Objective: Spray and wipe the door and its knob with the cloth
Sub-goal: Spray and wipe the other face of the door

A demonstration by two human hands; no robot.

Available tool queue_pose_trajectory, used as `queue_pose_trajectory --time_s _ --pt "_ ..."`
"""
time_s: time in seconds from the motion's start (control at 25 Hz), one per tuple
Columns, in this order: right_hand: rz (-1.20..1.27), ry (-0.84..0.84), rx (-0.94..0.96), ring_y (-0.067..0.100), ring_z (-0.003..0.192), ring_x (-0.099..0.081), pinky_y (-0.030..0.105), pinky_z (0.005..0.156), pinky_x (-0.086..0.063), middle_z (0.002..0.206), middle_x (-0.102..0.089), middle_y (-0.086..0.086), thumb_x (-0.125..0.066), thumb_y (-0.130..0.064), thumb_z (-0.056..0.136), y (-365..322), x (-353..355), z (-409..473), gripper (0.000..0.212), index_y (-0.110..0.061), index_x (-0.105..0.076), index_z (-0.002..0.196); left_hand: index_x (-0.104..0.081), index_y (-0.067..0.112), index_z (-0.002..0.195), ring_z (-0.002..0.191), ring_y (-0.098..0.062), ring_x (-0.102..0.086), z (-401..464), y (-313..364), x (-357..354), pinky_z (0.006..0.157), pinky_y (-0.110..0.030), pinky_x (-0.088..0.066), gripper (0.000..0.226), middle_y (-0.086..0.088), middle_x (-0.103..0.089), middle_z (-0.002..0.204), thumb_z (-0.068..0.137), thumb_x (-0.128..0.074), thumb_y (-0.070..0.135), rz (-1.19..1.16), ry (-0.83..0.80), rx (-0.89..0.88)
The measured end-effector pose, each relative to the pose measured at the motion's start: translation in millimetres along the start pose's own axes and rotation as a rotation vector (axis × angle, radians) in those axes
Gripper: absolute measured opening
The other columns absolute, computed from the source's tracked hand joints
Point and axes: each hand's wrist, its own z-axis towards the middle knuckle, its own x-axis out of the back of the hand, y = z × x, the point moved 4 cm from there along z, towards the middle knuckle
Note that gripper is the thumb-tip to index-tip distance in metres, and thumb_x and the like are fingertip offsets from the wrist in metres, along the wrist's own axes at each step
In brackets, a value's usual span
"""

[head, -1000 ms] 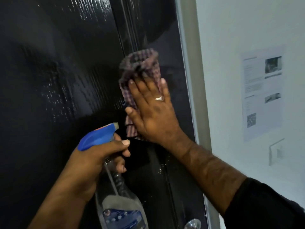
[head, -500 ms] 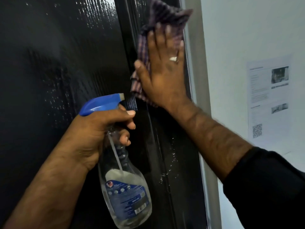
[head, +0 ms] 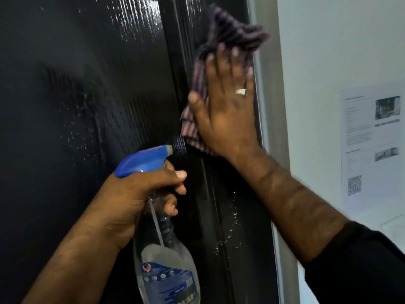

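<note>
Glossy black door (head: 92,106) fills most of our view, with a grey frame (head: 274,106) at its right edge and a pale wall (head: 328,51) beyond, where a printed notice (head: 372,139) with a QR code hangs.

Our right hand (head: 228,110) lies flat, fingers straight, pressing the striped cloth (head: 232,36) against the door's right stile near the frame; the cloth's top corner overlaps the frame. Our left hand (head: 135,194) is clamped round the neck of the spray bottle (head: 166,260), index finger by the trigger, blue nozzle (head: 151,159) toward the door.

Progress, as we judge it: spraying is done at least in part, since droplets bead on the panel and below the right wrist. Wiping is under way on the upper right edge. Wet patches remain unwiped. The knob is out of view, so we cannot tell its state.
</note>
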Motion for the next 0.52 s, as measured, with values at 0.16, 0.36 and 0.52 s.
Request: queue_pose_trajectory --time_s 0.16,0.36,0.52 --pt "-0.023 -0.170 0.340 0.043 0.154 -0.042 0.069 0.128 -0.018 0.161 -0.051 0.022 -0.050 -0.044 0.111 11 11 -111 0.059 -0.004 -0.055 0.155 -0.056 0.001 0.065 0.042 -0.025 -0.053 -33 -61 -12 0.048 -0.032 -0.050 0.029 -0.017 -0.048 0.056 0.064 -0.084 0.008 0.061 -0.081 0.101" --pt "-0.035 -0.085 -0.018 0.043 0.163 -0.020 0.064 0.131 -0.009 0.173 -0.029 0.022 -0.041 -0.045 0.114 29 9 -62 0.066 -0.005 -0.036 0.166 -0.070 0.006 0.071 0.049 -0.029 -0.057 -51 -109 -20 0.054 -0.036 -0.055 0.022 -0.024 -0.065 0.067 0.072 -0.091 0.014 0.054 -0.133 0.289" --pt "0.064 -0.244 0.188 0.046 0.161 -0.026 0.071 0.128 -0.013 0.169 -0.037 0.025 -0.048 -0.042 0.112 12 4 -171 0.063 -0.005 -0.043 0.162 -0.061 -0.009 0.070 0.048 -0.030 -0.056 -57 -131 -21 0.047 -0.032 -0.053 0.032 -0.027 -0.062 0.066 0.078 -0.087 0.006 0.071 -0.066 0.347"
